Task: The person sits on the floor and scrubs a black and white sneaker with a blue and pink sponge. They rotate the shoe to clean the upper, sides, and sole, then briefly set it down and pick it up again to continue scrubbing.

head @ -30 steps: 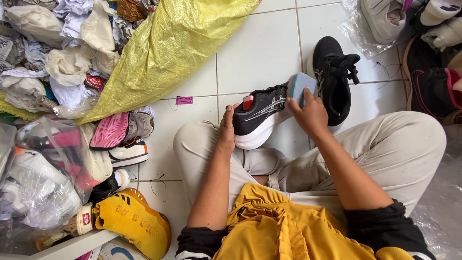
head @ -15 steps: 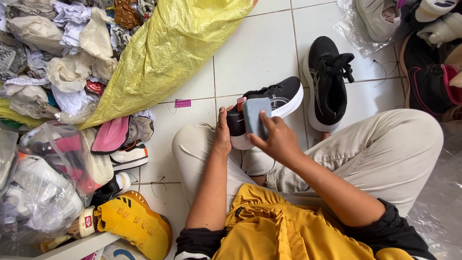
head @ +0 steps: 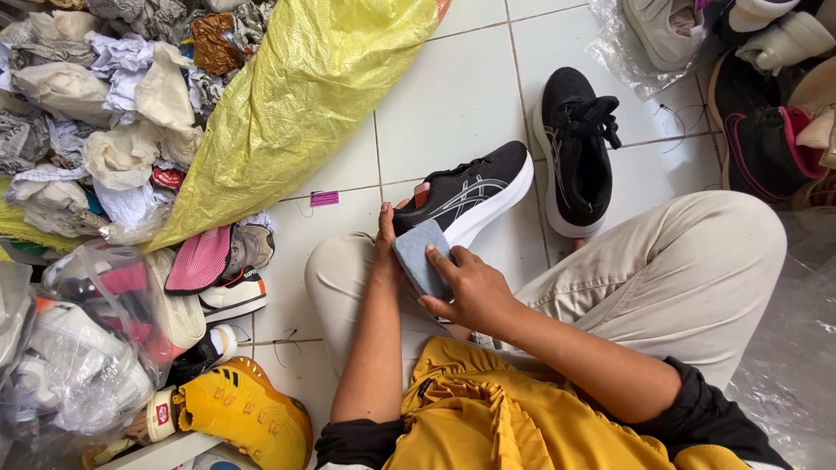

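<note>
Sponge (head: 420,256) under right-hand fingers (head: 441,263)

- Bright, even daylight fills the scene, and the glossy white floor tiles (head: 453,96) reflect it softly with no hard glare.
- Shadows are faint and short: a soft one lies under the black mesh running shoe with a white sole (head: 466,196) and beside its mate (head: 575,161) on the floor.
- The crinkled yellow woven plastic sack (head: 296,104) shows small bright highlights.
- The clear plastic bags (head: 78,348) at the left edge glint and look slightly soft.
- Focus is sharp at the centre; the corners show mild wide-angle stretch.
</note>
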